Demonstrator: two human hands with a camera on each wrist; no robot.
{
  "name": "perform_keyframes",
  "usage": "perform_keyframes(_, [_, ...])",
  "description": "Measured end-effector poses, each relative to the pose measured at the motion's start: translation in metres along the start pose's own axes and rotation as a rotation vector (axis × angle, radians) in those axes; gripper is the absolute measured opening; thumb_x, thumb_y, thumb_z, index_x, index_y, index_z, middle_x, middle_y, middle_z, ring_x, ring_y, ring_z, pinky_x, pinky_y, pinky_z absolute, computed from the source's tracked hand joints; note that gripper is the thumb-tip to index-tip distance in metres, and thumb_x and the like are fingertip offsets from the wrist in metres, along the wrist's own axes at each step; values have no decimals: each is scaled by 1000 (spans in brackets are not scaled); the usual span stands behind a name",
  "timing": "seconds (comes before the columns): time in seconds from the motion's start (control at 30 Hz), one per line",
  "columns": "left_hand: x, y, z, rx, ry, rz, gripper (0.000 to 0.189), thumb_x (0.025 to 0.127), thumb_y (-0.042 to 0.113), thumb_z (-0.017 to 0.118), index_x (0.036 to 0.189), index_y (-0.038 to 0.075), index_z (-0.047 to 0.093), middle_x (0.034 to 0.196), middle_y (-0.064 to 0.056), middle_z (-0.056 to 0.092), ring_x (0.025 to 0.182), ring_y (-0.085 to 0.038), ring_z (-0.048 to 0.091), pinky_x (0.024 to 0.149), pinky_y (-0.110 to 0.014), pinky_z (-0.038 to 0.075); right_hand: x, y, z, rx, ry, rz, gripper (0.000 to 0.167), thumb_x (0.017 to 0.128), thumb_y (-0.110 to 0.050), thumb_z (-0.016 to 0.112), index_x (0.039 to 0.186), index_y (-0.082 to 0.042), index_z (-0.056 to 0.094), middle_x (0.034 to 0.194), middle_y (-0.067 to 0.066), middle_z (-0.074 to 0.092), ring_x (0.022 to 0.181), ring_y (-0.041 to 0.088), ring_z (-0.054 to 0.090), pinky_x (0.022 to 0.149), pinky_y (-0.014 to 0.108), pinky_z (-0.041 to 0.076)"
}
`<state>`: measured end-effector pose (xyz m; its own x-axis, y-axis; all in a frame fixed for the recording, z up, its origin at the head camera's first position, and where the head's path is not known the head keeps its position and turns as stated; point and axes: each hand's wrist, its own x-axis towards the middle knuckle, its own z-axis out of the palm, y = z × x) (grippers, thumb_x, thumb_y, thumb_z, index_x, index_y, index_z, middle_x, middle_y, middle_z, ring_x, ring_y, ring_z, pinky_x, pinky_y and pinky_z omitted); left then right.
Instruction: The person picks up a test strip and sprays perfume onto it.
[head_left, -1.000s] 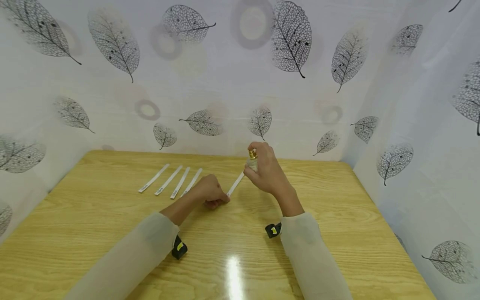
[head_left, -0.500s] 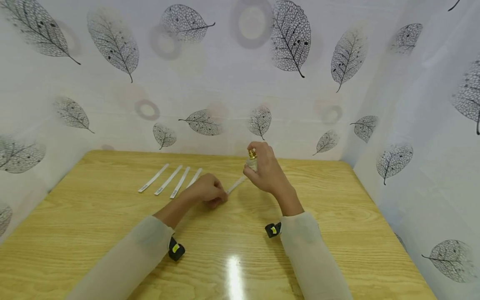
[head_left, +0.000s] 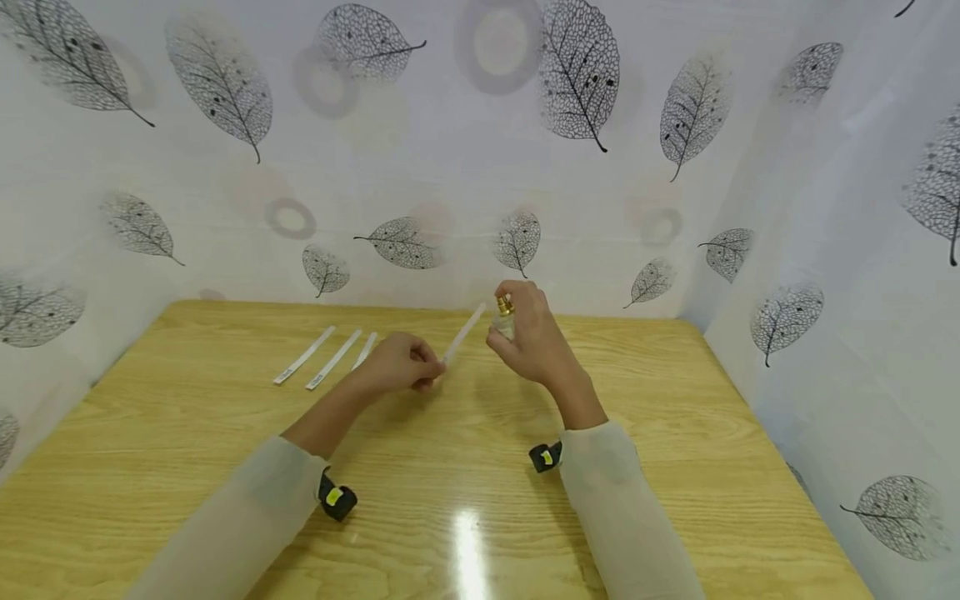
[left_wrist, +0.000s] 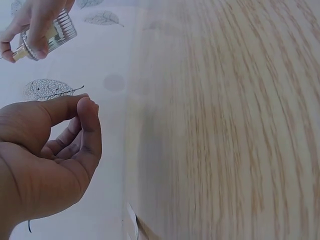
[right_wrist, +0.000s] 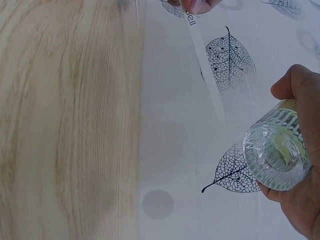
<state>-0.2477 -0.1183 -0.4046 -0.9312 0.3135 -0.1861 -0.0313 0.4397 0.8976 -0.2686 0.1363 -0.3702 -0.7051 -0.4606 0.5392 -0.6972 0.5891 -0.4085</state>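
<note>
My left hand (head_left: 401, 364) pinches the labelled end of a white paper test strip (head_left: 465, 332) between thumb and fingertips, raised off the table. The strip's far end points up toward a glass perfume bottle (head_left: 504, 325) with a gold spray top. My right hand (head_left: 534, 337) grips that bottle, a finger on its top. In the right wrist view the bottle's ribbed clear base (right_wrist: 277, 152) faces the camera, with the strip (right_wrist: 205, 57) hanging apart from it and printed letters near the pinched end. The left wrist view hardly shows the held strip.
More white strips (head_left: 333, 360) lie in a slanted row on the wooden table (head_left: 450, 467), left of my left hand, which partly covers the row. A leaf-patterned curtain (head_left: 420, 150) stands behind the table and along its sides.
My left hand has lifted the strip off the table and moved up and left, tilting its far end upward beside the bottle. The right hand and bottle stay nearly still.
</note>
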Motion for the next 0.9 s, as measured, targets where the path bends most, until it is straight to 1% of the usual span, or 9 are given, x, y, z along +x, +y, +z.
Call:
perform_keyframes(0.1, [-1, 0, -3, -57, 10, -11, 21, 98, 19, 73, 101, -1, 69, 95, -22, 72, 84, -32, 73, 78, -39, 62, 0, 0, 0, 3, 0, 1, 47, 91, -11, 63, 131, -10, 39, 112, 14, 47, 94, 28, 42, 74, 42, 41])
perform_keyframes(0.2, [-4, 2, -6, -80, 21, -9, 23, 98, 18, 72, 104, -4, 70, 99, -23, 72, 86, -34, 73, 80, -41, 62, 0, 1, 0, 3, -4, -3, 46, 92, -11, 62, 131, -10, 39, 112, 14, 47, 93, 28, 41, 73, 41, 40])
perform_keyframes(0.3, [-9, 5, -9, -101, 34, -10, 24, 98, 18, 72, 105, -5, 69, 105, -24, 72, 90, -36, 72, 84, -43, 61, 0, 1, -1, 6, -5, 0, 46, 92, -11, 62, 131, -10, 39, 111, 14, 46, 91, 27, 41, 71, 41, 40])
perform_keyframes(0.43, [-14, 9, -12, -160, 49, -13, 24, 98, 18, 72, 107, -4, 67, 110, -26, 69, 98, -40, 69, 89, -46, 60, 0, 2, -1, 11, 1, 11, 47, 92, -10, 63, 132, -11, 38, 111, 14, 46, 90, 27, 41, 67, 39, 41])
perform_keyframes(0.5, [-17, 10, -12, -188, 53, -10, 24, 98, 18, 72, 107, -4, 66, 111, -27, 68, 98, -39, 69, 91, -47, 59, 0, 2, -2, 13, 5, 14, 48, 92, -10, 64, 132, -12, 38, 111, 14, 47, 90, 28, 41, 66, 39, 41])
perform_keyframes(0.63, [-21, 10, -12, -228, 57, -1, 23, 98, 16, 72, 105, -4, 65, 107, -28, 68, 89, -31, 69, 90, -48, 59, 0, 2, -2, 9, 17, 15, 49, 90, -9, 65, 132, -12, 38, 109, 14, 47, 89, 28, 41, 64, 38, 42])
perform_keyframes(0.7, [-23, 11, -10, -232, 60, 2, 22, 97, 16, 73, 103, -4, 65, 106, -28, 68, 87, -29, 69, 89, -47, 60, 0, 2, -2, 2, 24, 14, 50, 90, -9, 65, 131, -12, 38, 107, 14, 47, 88, 27, 41, 63, 38, 42])
perform_keyframes(0.9, [-30, 16, -2, -202, 36, 30, 24, 96, 20, 74, 103, -2, 66, 105, -28, 68, 93, -37, 69, 85, -45, 61, 0, 2, -2, -26, 55, 6, 50, 87, -8, 66, 130, -10, 40, 106, 14, 47, 89, 28, 40, 66, 38, 40])
